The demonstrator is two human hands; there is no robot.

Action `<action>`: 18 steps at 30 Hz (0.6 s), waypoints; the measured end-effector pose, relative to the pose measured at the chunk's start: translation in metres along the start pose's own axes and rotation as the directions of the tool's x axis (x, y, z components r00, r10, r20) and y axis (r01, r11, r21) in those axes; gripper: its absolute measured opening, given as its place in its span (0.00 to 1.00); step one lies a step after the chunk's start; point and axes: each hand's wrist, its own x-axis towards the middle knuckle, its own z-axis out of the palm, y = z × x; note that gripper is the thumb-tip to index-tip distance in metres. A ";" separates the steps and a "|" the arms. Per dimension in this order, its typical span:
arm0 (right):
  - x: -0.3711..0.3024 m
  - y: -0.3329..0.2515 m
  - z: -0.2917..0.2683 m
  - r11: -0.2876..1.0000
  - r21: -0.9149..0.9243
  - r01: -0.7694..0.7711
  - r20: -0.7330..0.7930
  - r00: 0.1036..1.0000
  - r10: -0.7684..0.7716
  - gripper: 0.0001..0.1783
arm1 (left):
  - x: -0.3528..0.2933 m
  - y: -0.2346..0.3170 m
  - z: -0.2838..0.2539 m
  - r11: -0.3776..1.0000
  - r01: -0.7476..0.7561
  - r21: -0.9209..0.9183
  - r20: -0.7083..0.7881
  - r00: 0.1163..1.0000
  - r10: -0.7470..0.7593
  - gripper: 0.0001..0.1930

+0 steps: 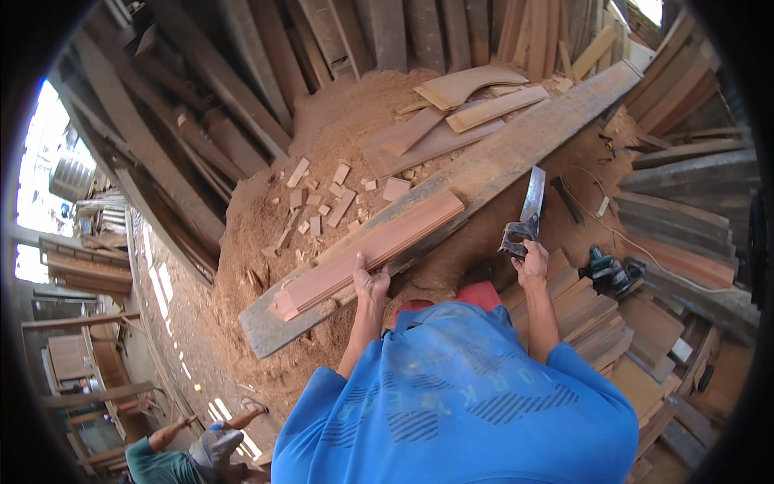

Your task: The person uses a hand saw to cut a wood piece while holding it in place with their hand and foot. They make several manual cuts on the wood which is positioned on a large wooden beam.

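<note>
A stack of reddish boards (375, 254) lies lengthwise on a long, thick grey-brown plank (516, 145) that slants from lower left to upper right. My left hand (372, 284) grips the near edge of the boards, thumb on top; its other fingers are partly hidden. In my right hand (531, 264) is a handsaw (533, 198), held by its dark handle, its blade pointing away from me. The saw is to the right of the boards and apart from them. Small wood offcuts (340, 206) are scattered on sawdust beyond the plank.
Pale and reddish board pieces (472, 87) lie beyond the plank. A dark green power tool (617, 273) rests at the right near a cable (645, 252). Stacked timber (576, 310) stands close to my right arm. Another person (197, 452) is at the lower left.
</note>
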 end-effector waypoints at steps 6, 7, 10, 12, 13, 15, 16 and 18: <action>0.024 -0.005 -0.044 0.994 0.080 -0.074 -0.148 0.985 0.086 0.09 | 0.008 -0.091 0.064 0.932 0.230 0.280 -0.058 0.973 -0.223 0.22; 0.033 -0.002 -0.041 0.992 0.089 -0.091 -0.129 0.986 0.102 0.09 | 0.018 -0.095 0.063 0.836 0.275 0.475 -0.003 0.950 -0.311 0.24; 0.053 -0.008 -0.035 0.987 0.070 -0.145 -0.121 0.981 0.153 0.11 | 0.035 -0.104 0.058 0.321 -0.003 0.947 0.138 0.906 -0.401 0.30; 0.078 -0.024 -0.059 0.991 0.040 -0.130 -0.169 0.976 0.135 0.12 | 0.004 -0.129 0.075 -0.253 -0.465 0.848 0.359 0.856 -0.372 0.35; 0.085 -0.031 -0.055 0.991 0.038 -0.130 -0.204 0.970 0.135 0.12 | 0.000 -0.123 0.081 -0.372 -0.601 0.708 0.516 0.799 -0.308 0.39; 0.103 -0.047 -0.033 0.992 0.024 -0.122 -0.251 0.960 0.124 0.12 | 0.003 -0.099 0.102 -0.620 -0.702 0.349 0.783 0.582 -0.219 0.45; 0.114 -0.049 -0.019 0.989 0.036 -0.140 -0.228 0.963 0.145 0.12 | 0.016 -0.086 0.106 -0.724 -0.599 0.343 0.777 0.614 -0.140 0.54; 0.129 -0.060 -0.013 0.990 0.006 -0.138 -0.209 0.968 0.136 0.14 | 0.031 -0.076 0.107 -0.843 -0.462 0.275 0.697 0.700 -0.157 0.59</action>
